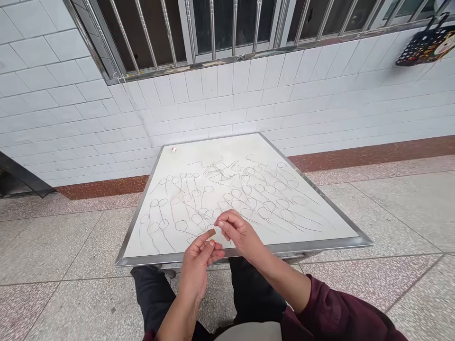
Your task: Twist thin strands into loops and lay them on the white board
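Note:
Both hands are close together over the near edge of a white table (159, 246) with a metal rim. My left hand (202, 253) has thumb and index finger pinched, with a brownish wrap on a fingertip; a thin wire seems to be at its fingers. My right hand (240, 232) is just above and to the right, also pinched; what it holds is too small to make out. Many thin dark wires with looped ends (181, 225) lie spread over the table, and a tangled pile of wires (222, 171) lies near the back.
A small red and white object (174, 150) sits at the table's back left corner. Behind are a white tiled wall (199, 111) and a barred window (227, 28). A dark basket (423, 46) hangs at the upper right. My legs are under the near edge.

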Tool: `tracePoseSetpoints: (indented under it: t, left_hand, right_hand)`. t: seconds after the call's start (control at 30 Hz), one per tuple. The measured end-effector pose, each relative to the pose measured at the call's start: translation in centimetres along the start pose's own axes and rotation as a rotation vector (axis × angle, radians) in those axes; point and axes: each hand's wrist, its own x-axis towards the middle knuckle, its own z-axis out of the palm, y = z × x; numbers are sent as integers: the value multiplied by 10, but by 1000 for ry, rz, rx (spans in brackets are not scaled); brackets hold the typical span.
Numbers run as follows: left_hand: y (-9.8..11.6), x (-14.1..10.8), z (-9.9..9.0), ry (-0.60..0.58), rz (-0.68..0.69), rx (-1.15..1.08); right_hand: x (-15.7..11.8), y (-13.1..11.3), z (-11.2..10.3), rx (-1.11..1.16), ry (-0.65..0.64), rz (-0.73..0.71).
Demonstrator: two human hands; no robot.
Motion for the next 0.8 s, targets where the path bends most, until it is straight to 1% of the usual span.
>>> tracePoseSetpoints:
  t: [0.03, 0.07, 0.1, 0.13, 0.2, 0.23, 0.27, 0.3, 0.37, 0.43, 0.47, 0.53, 0.6, 0.67, 0.8]
  left_hand:
    - [0, -1, -3, -18, -16, 35]
    - [2, -1, -8, -11, -9, 81]
    - [6, -2, -14, 23, 26, 145]
    - [12, -3, -20, 93, 101, 222]
    - [29, -5, -32, 299, 333, 437]
    - [38, -6, -37, 372, 440, 555]
    - [48, -8, -40, 371, 517, 670]
    - [56, -8, -42, 315, 570, 779]
    - [65, -8, -41, 116, 616, 939]
    - [65, -6, -37, -56, 585, 993]
    - [61, -5, -34, -106, 552, 995]
    - [53, -4, -28, -132, 486, 981]
    - [47, -6, -23, -115, 453, 968]
    - [46, -11, -20, -110, 457, 979]
    - [54, -20, -17, -166, 519, 1058]
  right_hand:
    - [3, 1, -3, -77, 25, -37]
    - [6, 2, -6, -140, 34, -56]
    - [9, 2, -11, -196, 25, -61]
    - [11, 3, -16, -252, 4, -62]
    - [15, 3, -28, -383, -48, -103]
    - [16, 2, -33, -452, -78, -147]
    - [16, 0, -37, -514, -108, -198]
    - [17, -2, -40, -563, -141, -247]
    - [16, -7, -44, -617, -206, -316]
    - [16, -11, -45, -637, -249, -364]
    - [16, -13, -44, -644, -260, -387]
    - [16, -15, -43, -662, -271, -431]
    - [17, -16, -43, -678, -275, -466]
    - [18, -16, -44, -683, -281, -485]
    - [18, -20, -49, -680, -335, -525]
